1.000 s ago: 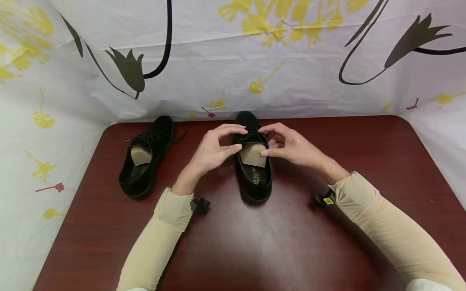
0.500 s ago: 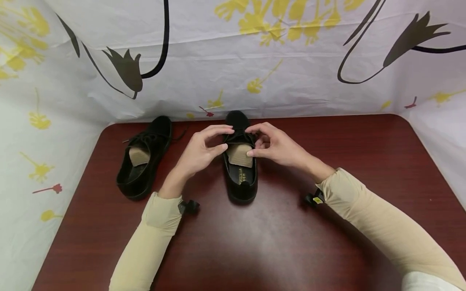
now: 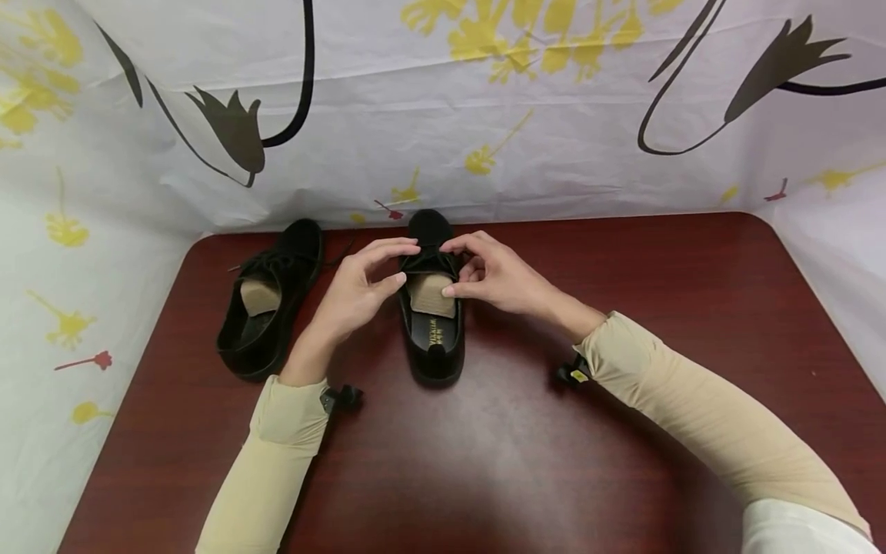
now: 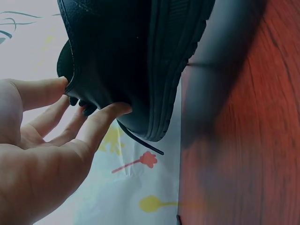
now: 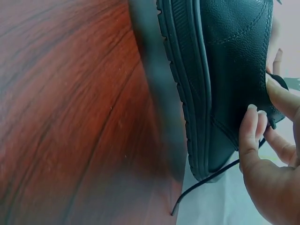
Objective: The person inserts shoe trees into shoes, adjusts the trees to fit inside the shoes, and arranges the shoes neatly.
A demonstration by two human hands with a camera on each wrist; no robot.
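Observation:
A black lace-up shoe (image 3: 436,365) lies toe-away near the table's back edge, with a tan cardboard-like insert (image 3: 431,295) inside and gold lettering on its insole. My left hand (image 3: 356,288) grips its left side by the lacing, thumb at the collar edge. From the right, my right hand (image 3: 505,278) holds the opposite side, its thumb over the insert's edge. In the left wrist view, fingertips press on the shoe's leather side (image 4: 112,56). A loose lace (image 5: 201,187) trails past the toe in the right wrist view.
A matching black shoe (image 3: 252,358) stands at the left with a similar tan insert (image 3: 260,297) and loose laces. The dark red wooden table (image 3: 526,446) ends at a white patterned cloth (image 3: 554,169) behind and at the sides.
The middle shoe has moved left along with both hands, closer to the other shoe. The grip looks the same. The whole view has also drifted slightly.

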